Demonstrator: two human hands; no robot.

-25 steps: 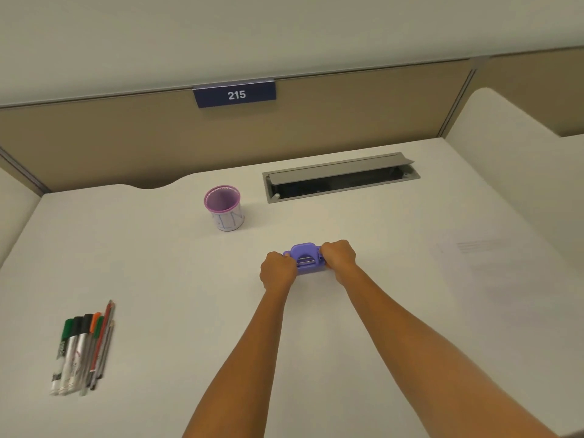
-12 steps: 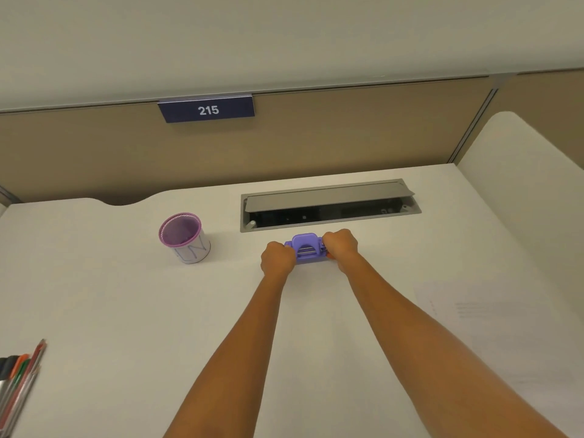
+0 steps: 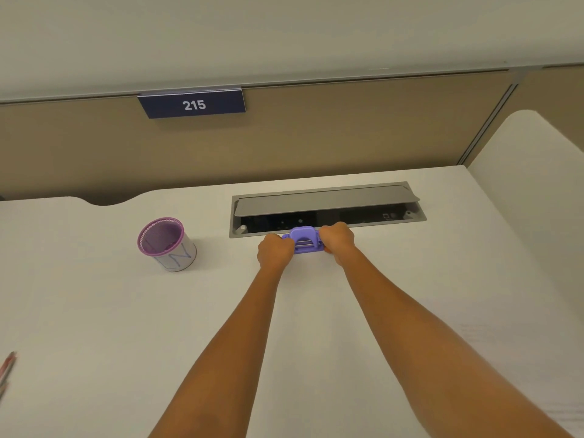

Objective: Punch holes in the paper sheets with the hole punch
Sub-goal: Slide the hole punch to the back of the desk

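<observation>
A purple hole punch (image 3: 304,240) sits far out on the white desk, right at the near edge of the cable tray. My left hand (image 3: 274,251) grips its left end and my right hand (image 3: 338,242) grips its right end, both arms stretched forward. Paper sheets (image 3: 512,352) lie on the desk at the right, faint against the white top, under and beside my right forearm.
An open grey cable tray (image 3: 328,213) is sunk into the desk behind the punch. A purple-rimmed cup (image 3: 166,245) stands to the left. Pens (image 3: 6,371) poke in at the left edge. A tan partition with a "215" plate (image 3: 192,104) backs the desk.
Both hands have pushed the hole punch farther away, up to the cable tray's edge. The view has shifted, so the cup, pens and paper sit lower and further out in the frame.
</observation>
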